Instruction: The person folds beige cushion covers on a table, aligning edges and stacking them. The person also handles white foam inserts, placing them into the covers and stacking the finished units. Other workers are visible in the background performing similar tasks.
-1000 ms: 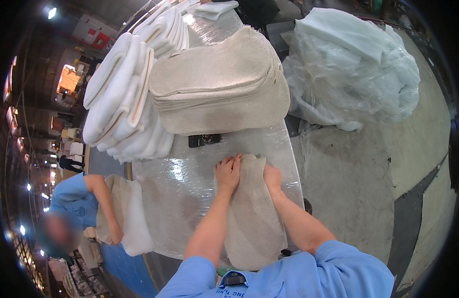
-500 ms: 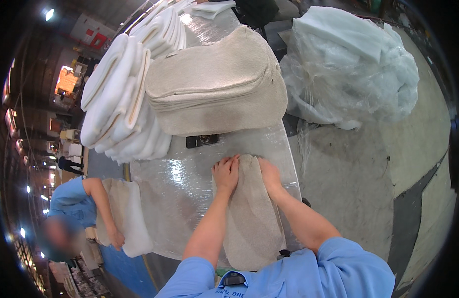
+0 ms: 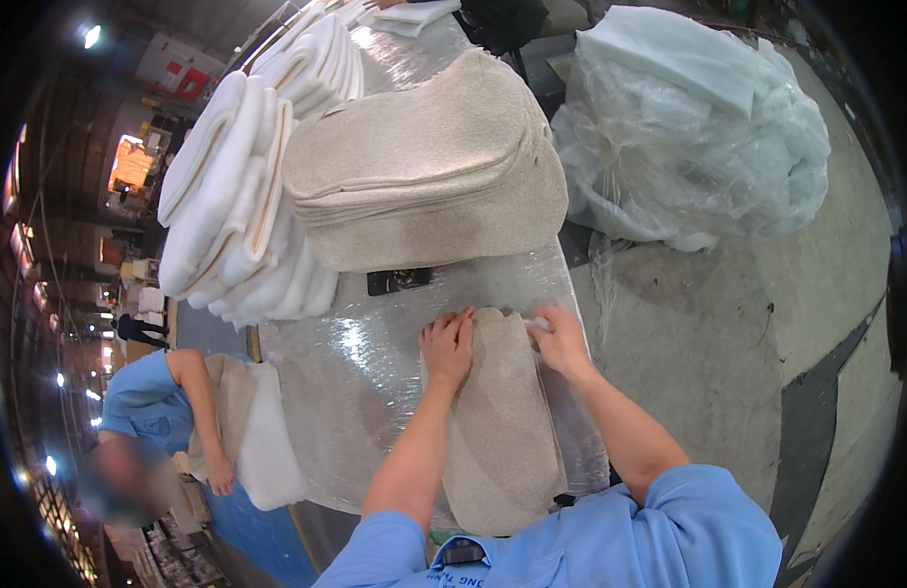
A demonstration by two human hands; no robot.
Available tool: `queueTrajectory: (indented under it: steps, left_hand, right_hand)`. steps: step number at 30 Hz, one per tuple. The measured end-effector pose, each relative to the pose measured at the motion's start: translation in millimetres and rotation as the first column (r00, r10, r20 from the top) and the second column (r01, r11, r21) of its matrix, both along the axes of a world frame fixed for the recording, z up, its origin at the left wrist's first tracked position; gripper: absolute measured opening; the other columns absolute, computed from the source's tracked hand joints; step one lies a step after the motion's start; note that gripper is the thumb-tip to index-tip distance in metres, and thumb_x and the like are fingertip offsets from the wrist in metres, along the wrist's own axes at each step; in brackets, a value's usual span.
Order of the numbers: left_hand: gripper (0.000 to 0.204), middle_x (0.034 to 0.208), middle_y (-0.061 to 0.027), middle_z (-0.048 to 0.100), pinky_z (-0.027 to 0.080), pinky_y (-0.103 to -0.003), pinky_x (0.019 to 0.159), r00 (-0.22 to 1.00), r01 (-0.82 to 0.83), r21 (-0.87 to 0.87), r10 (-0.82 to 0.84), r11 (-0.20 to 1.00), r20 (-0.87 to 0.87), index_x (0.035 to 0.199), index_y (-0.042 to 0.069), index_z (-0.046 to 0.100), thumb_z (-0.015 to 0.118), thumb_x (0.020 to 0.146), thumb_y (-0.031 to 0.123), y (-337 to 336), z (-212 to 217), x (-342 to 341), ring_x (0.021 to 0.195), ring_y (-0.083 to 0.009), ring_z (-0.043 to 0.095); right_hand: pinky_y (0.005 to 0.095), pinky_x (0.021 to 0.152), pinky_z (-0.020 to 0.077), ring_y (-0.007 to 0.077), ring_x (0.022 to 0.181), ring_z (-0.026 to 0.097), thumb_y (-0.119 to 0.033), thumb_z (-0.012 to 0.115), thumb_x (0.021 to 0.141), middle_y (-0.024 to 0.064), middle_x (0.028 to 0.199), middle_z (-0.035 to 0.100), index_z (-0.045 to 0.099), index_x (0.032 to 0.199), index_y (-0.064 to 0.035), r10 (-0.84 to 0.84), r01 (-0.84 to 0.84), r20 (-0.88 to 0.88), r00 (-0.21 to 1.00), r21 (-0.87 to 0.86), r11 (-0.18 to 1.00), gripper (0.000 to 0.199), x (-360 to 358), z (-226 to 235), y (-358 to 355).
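Observation:
A long beige felt-like fabric piece lies lengthwise on the plastic-covered table in front of me. My left hand rests along the left edge of its far end, fingers lying flat against it. Just off the piece's far right edge is my right hand, its fingers curled into a pinch with a small whitish bit showing at the fingertips. What that bit is I cannot make out. Beyond both hands stands a thick stack of similar beige pieces.
Folded white padding is piled left of the stack. A small black object sits by the stack's near edge. On the right lies a big plastic-wrapped white bundle. At left, a co-worker handles beige and white sheets.
My right hand has lifted off the piece's right edge and shifted slightly right, its fingers now curled. The left hand stays put. The co-worker's hand has moved slightly.

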State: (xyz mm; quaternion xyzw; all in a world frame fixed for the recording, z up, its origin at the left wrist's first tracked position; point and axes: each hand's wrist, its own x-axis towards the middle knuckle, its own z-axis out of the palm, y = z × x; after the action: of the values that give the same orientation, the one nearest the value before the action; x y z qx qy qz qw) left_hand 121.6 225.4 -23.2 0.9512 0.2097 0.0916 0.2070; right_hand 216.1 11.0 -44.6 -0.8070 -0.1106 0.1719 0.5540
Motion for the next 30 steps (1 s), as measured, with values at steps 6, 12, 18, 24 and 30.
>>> queueTrajectory:
  steps: [6,12,18,24,30]
  left_hand:
    - [0.03,0.121,-0.0068,0.073,0.04,-0.047,0.11,1.0,-0.002,0.019,0.001,1.0,0.012,0.127,0.027,0.08,0.061,0.105,0.036,-3,-3,-3,0.115,-0.0327,0.062]
    - [0.029,0.12,-0.0067,0.072,0.04,-0.047,0.109,0.999,0.015,0.044,-0.017,0.999,0.029,0.125,0.026,0.08,0.061,0.105,0.034,-9,4,4,0.114,-0.032,0.061]
    - [0.048,0.152,-0.0113,0.057,0.024,-0.057,0.125,0.983,0.102,0.126,-0.081,0.987,-0.163,0.153,0.016,0.057,0.048,0.11,0.036,-26,9,5,0.144,-0.0397,0.045]
    - [0.064,0.176,-0.0099,0.029,0.005,-0.064,0.131,0.938,0.193,0.137,-0.142,0.972,-0.315,0.17,0.012,0.029,0.04,0.111,0.037,-51,10,4,0.164,-0.0438,0.014]
    - [0.064,0.176,-0.0093,0.03,0.007,-0.063,0.131,0.94,0.207,0.168,-0.148,0.964,-0.307,0.169,0.013,0.031,0.041,0.111,0.037,-51,10,2,0.163,-0.0452,0.016]
  right_hand:
    - [0.046,0.08,0.0514,0.0398,0.089,0.065,-0.012,0.076,0.092,0.0188,0.091,0.065,0.062,0.098,-0.0009,0.012,0.004,-0.315,0.949,0.049,0.999,0.019,-9,16,-17]
    - [0.0418,0.07,0.0505,0.0274,0.075,0.064,-0.005,0.069,0.093,0.014,0.085,0.066,0.056,0.097,-0.0034,-0.197,0.195,-0.085,0.977,-0.034,0.98,0.013,2,-54,-97]
    - [0.0444,0.076,0.0547,0.0319,0.081,0.069,-0.011,0.066,0.098,0.0173,0.098,0.073,0.067,0.121,-0.0113,-0.265,0.258,-0.159,0.951,-0.066,0.964,0.023,21,-43,-171]
    - [0.048,0.089,0.0576,0.0394,0.104,0.073,-0.017,0.067,0.096,0.0183,0.121,0.074,0.067,0.133,-0.0146,0.254,-0.235,0.175,0.951,-0.123,0.964,0.037,0,11,-67]
    - [0.0544,0.083,0.0545,0.0446,0.098,0.068,-0.012,0.066,0.091,0.0188,0.103,0.072,0.065,0.111,-0.0058,0.418,-0.382,0.178,0.891,-0.203,0.902,0.021,5,22,-13]
